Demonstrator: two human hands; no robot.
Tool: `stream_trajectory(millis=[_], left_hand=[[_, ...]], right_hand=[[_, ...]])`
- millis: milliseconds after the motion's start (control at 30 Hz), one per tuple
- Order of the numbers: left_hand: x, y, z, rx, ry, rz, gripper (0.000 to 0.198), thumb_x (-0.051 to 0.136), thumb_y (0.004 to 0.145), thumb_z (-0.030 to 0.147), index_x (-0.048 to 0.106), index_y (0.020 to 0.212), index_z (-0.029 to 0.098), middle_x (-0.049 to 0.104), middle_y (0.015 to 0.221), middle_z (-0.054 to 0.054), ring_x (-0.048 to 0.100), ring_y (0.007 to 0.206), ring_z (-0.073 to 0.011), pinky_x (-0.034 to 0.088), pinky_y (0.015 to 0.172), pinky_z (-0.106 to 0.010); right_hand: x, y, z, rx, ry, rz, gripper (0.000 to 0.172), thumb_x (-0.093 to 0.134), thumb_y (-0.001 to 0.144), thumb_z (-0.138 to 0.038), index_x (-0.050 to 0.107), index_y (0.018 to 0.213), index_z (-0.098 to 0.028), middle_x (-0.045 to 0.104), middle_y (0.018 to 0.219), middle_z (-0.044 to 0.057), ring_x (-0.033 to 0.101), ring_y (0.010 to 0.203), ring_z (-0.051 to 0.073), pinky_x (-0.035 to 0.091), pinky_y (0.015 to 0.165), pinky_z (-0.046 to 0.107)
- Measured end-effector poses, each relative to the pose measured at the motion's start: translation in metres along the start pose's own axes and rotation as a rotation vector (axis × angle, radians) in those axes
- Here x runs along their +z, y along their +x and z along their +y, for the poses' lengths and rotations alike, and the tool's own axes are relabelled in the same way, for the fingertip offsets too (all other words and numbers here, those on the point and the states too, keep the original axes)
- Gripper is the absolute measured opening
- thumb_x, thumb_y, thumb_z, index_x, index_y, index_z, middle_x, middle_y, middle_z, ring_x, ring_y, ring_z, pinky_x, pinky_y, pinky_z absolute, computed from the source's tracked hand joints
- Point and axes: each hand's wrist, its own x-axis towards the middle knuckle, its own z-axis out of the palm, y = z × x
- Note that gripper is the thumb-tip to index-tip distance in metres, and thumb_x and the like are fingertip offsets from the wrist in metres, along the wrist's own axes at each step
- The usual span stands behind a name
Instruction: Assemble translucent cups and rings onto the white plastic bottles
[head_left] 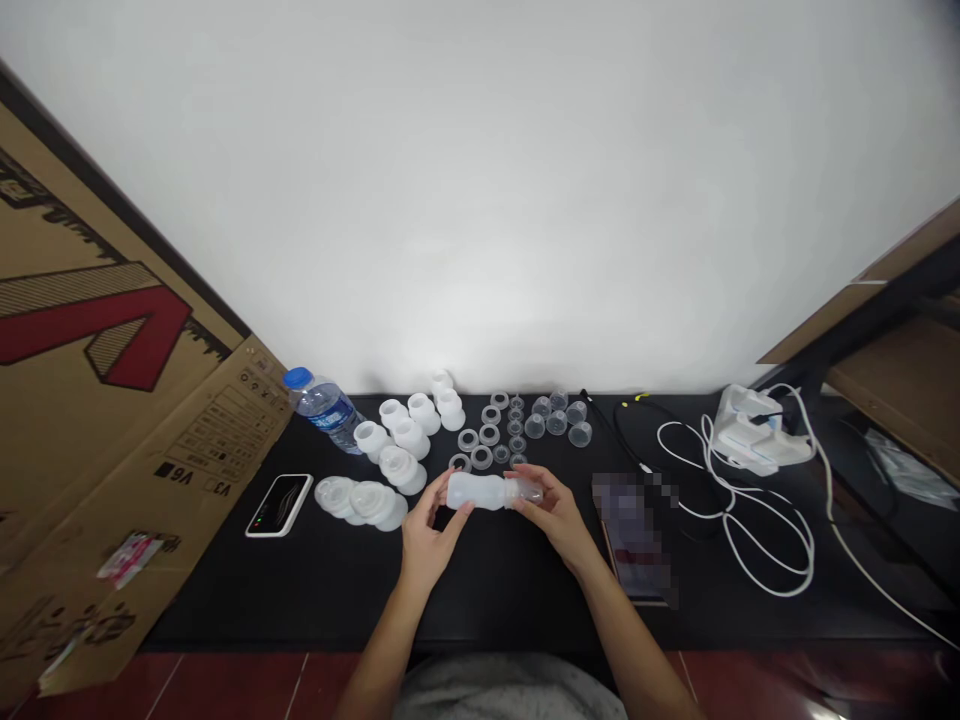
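Observation:
A white baby bottle (477, 491) lies sideways between my hands above the front of the black table. My left hand (431, 525) grips its base end, thumb in front and fingers behind. At the other end, my right hand (551, 510) is closed around the clear dome cap (529, 492). Just behind are several translucent collar rings (482, 457), a column of small clear nipples (516, 428) and several clear caps (556, 422). White open-necked bottles (410, 436) stand back left. Nearer my left hand, capped bottles (371, 500) form an overlapping group.
A water bottle (326, 408) with a blue lid leans at the back left, near a large cardboard box (150, 400). A white-framed device (279, 505) lies before it. To the right are a phone-like slab (634, 540), white cables (765, 545) and a power strip (754, 430).

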Motion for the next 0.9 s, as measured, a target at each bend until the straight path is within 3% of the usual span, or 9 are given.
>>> stream_trajectory(millis=[267,567,900], left_hand=[[-0.001,0.004,-0.001,0.019,0.037,-0.048,0.055,0.08,0.094,0.049,0.07,0.14,0.023,0.079,0.136,-0.012,0.078,0.121,-0.0324,0.066,0.102,-0.047],[-0.006,0.008,0.013,0.185,0.217,0.004,0.046,0.084,0.09,0.052,0.079,0.126,0.024,0.081,0.113,-0.009,0.074,0.088,-0.0249,0.061,0.075,-0.037],[-0.005,0.008,0.012,0.213,0.228,-0.014,0.044,0.083,0.092,0.049,0.078,0.127,0.025,0.08,0.112,-0.008,0.072,0.088,-0.0235,0.058,0.075,-0.035]], right_hand=[[0.003,-0.004,-0.008,-0.017,-0.12,-0.045,0.041,0.082,0.095,-0.051,0.074,0.129,-0.029,0.075,0.131,0.008,0.071,0.12,0.029,0.055,0.108,0.045],[0.002,-0.005,-0.002,-0.059,-0.191,-0.027,0.051,0.09,0.086,-0.044,0.071,0.131,-0.03,0.073,0.129,0.008,0.069,0.122,0.03,0.056,0.103,0.042],[0.003,-0.007,0.007,-0.1,-0.237,0.007,0.05,0.081,0.086,-0.027,0.064,0.133,-0.028,0.07,0.122,0.007,0.068,0.11,0.024,0.057,0.093,0.036]])
